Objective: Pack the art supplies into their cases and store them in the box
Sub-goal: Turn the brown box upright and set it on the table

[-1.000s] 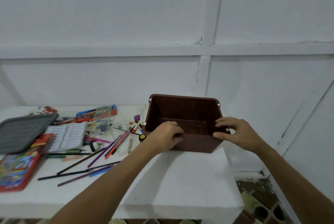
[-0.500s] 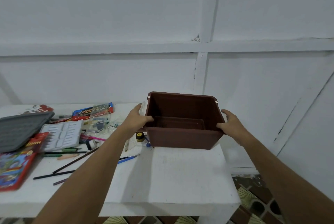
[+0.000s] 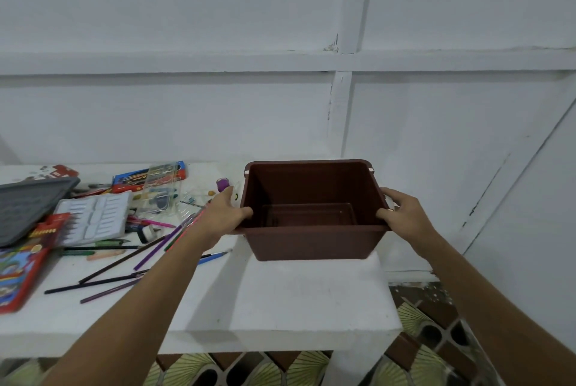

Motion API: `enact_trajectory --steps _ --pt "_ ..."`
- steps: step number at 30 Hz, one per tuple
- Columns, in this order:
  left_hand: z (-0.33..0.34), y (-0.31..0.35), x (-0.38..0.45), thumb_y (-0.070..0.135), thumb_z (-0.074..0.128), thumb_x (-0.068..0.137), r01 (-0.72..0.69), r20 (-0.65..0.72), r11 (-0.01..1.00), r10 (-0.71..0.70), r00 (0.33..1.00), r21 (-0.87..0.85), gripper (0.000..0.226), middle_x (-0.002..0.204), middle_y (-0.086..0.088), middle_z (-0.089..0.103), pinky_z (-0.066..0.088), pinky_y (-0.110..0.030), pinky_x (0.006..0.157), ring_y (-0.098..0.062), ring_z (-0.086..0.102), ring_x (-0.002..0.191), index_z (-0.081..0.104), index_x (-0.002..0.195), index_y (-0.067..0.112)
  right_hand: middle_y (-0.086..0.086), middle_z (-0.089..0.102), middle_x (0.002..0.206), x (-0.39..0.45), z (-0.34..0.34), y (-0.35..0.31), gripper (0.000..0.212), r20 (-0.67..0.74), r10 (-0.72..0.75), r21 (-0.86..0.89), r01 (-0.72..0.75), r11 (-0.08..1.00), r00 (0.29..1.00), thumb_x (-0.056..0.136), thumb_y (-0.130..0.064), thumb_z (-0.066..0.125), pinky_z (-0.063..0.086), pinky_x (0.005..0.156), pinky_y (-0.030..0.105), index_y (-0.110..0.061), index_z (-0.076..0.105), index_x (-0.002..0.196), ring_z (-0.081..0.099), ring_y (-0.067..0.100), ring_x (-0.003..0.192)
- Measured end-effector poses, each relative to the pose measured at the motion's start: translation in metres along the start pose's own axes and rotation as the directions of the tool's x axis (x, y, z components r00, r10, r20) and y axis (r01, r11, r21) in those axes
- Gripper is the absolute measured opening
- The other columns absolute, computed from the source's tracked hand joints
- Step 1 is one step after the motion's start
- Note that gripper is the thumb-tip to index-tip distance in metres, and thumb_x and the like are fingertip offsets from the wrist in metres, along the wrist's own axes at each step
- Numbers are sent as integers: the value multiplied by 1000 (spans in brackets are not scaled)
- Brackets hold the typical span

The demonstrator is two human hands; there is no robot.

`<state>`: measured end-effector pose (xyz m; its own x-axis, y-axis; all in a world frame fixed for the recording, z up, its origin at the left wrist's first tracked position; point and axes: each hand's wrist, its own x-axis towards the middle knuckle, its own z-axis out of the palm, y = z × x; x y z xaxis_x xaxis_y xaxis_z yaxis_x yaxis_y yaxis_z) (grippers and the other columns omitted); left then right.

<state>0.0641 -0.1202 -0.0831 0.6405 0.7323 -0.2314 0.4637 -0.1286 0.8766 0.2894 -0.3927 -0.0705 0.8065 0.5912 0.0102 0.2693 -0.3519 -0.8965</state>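
Your left hand (image 3: pixel 225 215) and right hand (image 3: pixel 402 214) grip opposite side rims of the brown box (image 3: pixel 311 244) at the white table's (image 3: pixel 280 301) right end; pencils (image 3: pixel 124 264) lie scattered left.

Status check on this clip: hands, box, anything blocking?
Both hands gripping the brown box, left hand and right hand on opposite rims. Box empty, upright at the table's right end. Loose pencils beside it, unpacked.
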Motion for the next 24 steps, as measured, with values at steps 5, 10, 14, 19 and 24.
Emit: enact_trajectory --steps 5,10,14,19,24 --pt "-8 8 1 20 71 71 -54 -96 996 61 994 76 86 145 -8 41 53 -41 90 -32 51 121 27 145 30 -9 64 110 10 14 -7 49 18 -13 13 13 1000 1000 81 -3 57 56 86 38 -27 60 123 64 16 96" --pt "-15 17 7 16 64 81 -104 -131 956 144 981 273 61 140 -6 51 42 -42 104 -28 49 125 47 139 23 -3 64 119 25 26 -12 51 20 -6 4 6 1000 1000 77 -9 58 53 92 39 -30 61 124 62 18 104" --pt "-21 19 8 21 59 84 -68 -126 943 115 985 326 55 128 -9 60 49 -38 96 -27 60 108 49 138 24 0 63 121 37 34 -14 53 22 -4 -1 4 1000 1000 77 -9 60 51 95 39 -27 59 127 61 19 106" --pt "-21 24 12 33 62 87 -65 -220 907 170 960 417 54 134 -9 56 42 -38 101 -28 54 119 51 136 12 6 57 128 36 40 -21 55 -61 -21 -121 13 993 998 77 -14 67 45 100 35 -15 54 131 55 23 115" --pt "-28 27 11 44 64 85 -100 -261 923 208 943 371 59 131 -9 57 46 -32 90 -27 56 115 51 135 14 8 47 132 35 53 -50 61 -75 -356 -474 280 835 932 76 -23 72 34 103 37 -14 50 132 38 28 122"
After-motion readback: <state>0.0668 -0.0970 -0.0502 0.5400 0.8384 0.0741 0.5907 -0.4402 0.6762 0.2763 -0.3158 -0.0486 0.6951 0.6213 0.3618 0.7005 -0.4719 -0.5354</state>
